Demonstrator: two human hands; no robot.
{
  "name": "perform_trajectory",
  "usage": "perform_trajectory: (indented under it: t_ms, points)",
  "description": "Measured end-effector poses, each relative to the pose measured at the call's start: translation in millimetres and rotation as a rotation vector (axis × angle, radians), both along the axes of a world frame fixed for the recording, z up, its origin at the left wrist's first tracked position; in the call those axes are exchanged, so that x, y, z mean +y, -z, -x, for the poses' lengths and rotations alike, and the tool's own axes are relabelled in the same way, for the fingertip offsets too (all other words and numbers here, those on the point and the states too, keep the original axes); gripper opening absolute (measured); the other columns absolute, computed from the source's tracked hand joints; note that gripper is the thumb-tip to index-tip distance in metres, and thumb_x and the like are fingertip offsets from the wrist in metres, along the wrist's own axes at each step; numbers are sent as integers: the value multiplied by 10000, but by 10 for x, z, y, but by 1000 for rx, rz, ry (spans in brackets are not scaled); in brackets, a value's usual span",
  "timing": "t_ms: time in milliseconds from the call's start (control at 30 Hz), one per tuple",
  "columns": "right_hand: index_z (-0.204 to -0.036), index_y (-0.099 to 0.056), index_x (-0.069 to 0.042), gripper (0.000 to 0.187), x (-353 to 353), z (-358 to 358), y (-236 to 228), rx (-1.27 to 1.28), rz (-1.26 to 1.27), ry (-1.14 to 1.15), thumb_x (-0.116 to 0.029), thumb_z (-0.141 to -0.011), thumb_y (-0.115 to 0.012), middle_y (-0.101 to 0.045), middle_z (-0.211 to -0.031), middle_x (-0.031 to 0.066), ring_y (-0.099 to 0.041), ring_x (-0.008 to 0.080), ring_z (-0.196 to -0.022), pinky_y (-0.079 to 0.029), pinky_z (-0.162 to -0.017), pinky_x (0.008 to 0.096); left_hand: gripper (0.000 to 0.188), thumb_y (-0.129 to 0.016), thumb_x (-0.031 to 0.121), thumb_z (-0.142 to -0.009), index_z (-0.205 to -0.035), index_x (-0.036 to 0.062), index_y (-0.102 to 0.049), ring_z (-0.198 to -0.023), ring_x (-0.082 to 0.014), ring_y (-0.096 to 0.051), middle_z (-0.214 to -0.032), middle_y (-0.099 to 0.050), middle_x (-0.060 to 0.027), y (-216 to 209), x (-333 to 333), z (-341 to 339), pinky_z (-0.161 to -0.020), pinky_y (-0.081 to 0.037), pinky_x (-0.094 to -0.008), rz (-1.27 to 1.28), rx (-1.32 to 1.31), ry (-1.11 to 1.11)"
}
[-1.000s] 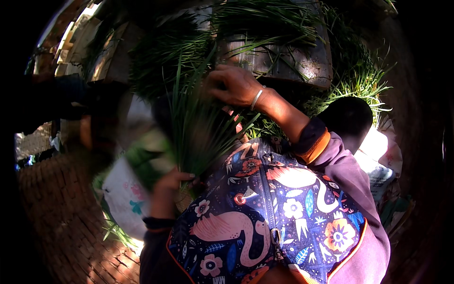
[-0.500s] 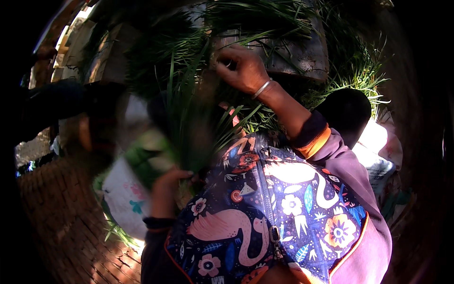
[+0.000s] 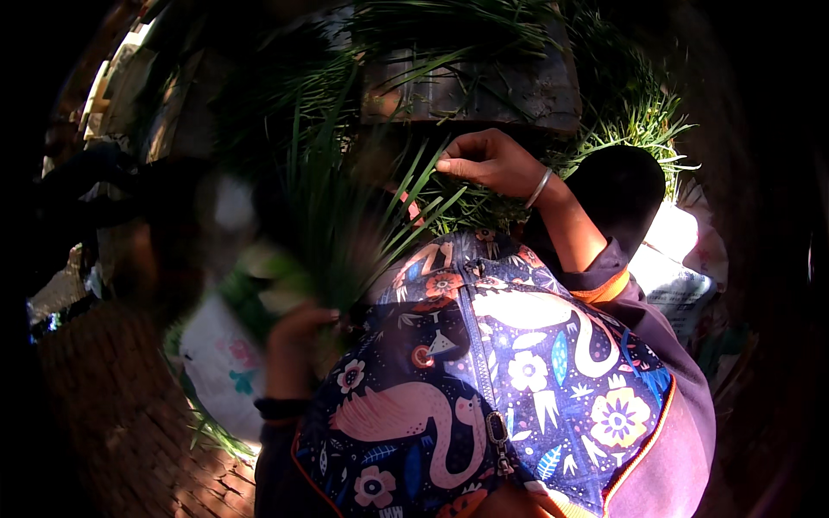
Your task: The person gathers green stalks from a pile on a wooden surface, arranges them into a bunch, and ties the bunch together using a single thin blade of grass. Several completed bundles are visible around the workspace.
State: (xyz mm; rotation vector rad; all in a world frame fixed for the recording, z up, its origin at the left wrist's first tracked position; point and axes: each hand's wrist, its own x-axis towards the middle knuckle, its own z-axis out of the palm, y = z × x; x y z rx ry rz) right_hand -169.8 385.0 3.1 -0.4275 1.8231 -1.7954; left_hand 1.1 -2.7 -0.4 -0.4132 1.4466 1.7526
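Note:
My left hand (image 3: 298,332), in shadow and a little blurred, is closed round the lower part of a bunch of garlic chives (image 3: 332,207). The long, flat green leaves fan upward and to the right in front of my body. At the right side of this fan, my right hand (image 3: 496,164), with a silver bangle at the wrist, pinches the tip of one chive leaf (image 3: 425,173) between thumb and fingers. The lower ends of the bunch are hidden in the dark by my left hand.
Ahead lies a grey ridged board (image 3: 471,91) with more chives (image 3: 449,30) heaped on it. Loose greens (image 3: 643,121) pile up at its right. A white sack (image 3: 216,363) sits at my left, above brick paving (image 3: 129,406). Wooden crates (image 3: 186,104) stand far left.
My right hand has come nearer and to the right, from beside the board to the chive tips, and its fingers have closed on a leaf. My left hand still holds the bunch.

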Motion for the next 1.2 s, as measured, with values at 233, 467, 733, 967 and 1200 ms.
perform_trajectory:
  t_ms: [233, 467, 733, 967, 1200]
  points:
    - [-787, -555, -8, 158, -128, -35, 108, 123, 44, -64, -99, -888, -638, -522, -716, -40, -453, 47, -709, -400, -659, 225, 414, -673, 170, -683, -1022, -49, -582, -511, -174, -554, -657, -594, -94, -4, 30, -6, -477, -420, -281, 6, 15, 1]
    - [-890, -576, 28, 88, 238, 99, -48, 294, -215, -96, -40, -856, -621, -524, -836, 50, -499, 88, -792, -431, -713, 264, 413, -670, 163, -714, -1060, -38, -569, -514, -175, -551, -682, -591, -102, -7, 114, -20, -477, -426, -271, -116, 5, -51]
    - [-947, -671, 11, 284, -32, 594, 206, 231, -232, 193, -266, -891, -642, -645, -792, 11, -542, 67, -743, -461, -708, 264, 440, -699, 163, -693, -1070, -28, -579, -609, -183, -595, -761, -619, -97, -41, 68, 34, -511, -452, -286, -56, 13, 8]
    - [-970, -652, 9, 222, -320, 673, 362, 124, -129, 30, -196, -886, -648, -646, -840, 5, -560, 56, -794, -460, -724, 238, 459, -727, 152, -671, -1072, -24, -591, -665, -182, -614, -821, -640, -84, 27, -30, -12, -563, -471, -302, 26, 42, -1]
    - [-889, -587, 12, 220, 168, 627, 142, 537, -467, 120, -203, -874, -633, -580, -767, 176, -548, 265, -669, -449, -636, 374, 386, -726, 103, -730, -1073, -10, -588, -671, -171, -620, -835, -650, -79, 130, -103, -64, -545, -476, -282, -56, 2, 26]
